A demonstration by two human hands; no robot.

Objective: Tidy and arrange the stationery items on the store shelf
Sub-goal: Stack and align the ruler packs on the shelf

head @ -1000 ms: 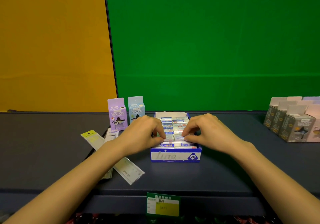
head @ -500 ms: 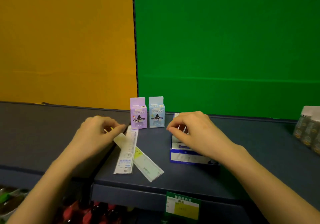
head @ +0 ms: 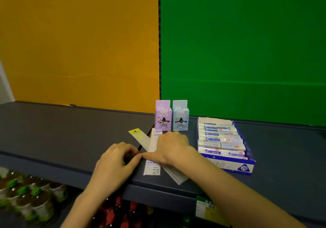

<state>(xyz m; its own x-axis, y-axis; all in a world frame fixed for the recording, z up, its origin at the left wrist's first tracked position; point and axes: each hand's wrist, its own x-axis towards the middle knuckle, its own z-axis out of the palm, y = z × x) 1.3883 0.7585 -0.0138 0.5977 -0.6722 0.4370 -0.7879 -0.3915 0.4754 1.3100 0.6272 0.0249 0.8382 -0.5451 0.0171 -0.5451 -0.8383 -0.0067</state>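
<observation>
Left hand: left hand sat at the near edge of the dark grey shelf, fingers curled beside the left edge of the ruler packs. Thumb tip touched the right thumb. Pinching or not, cannot tell.
Right hand: right hand lay knuckles-up over the spot where both packs crossed. Fingertips hidden, so grip cannot be told.
Rulers: yellow-topped clear ruler pack lay tilted, far end left, near end right. White clear ruler pack ran near-to-far across it. Which was on top, unclear.
Boxes: purple cardboard box and light blue cardboard box stood upright side by side, just beyond the rulers.
Tray: blue-and-white cardboard tray sat right of the hands and held two rows of wrapped white erasers.
Below: green price tag on the shelf lip; bottles lower left.
Backdrop: orange panel left, green panel right.
</observation>
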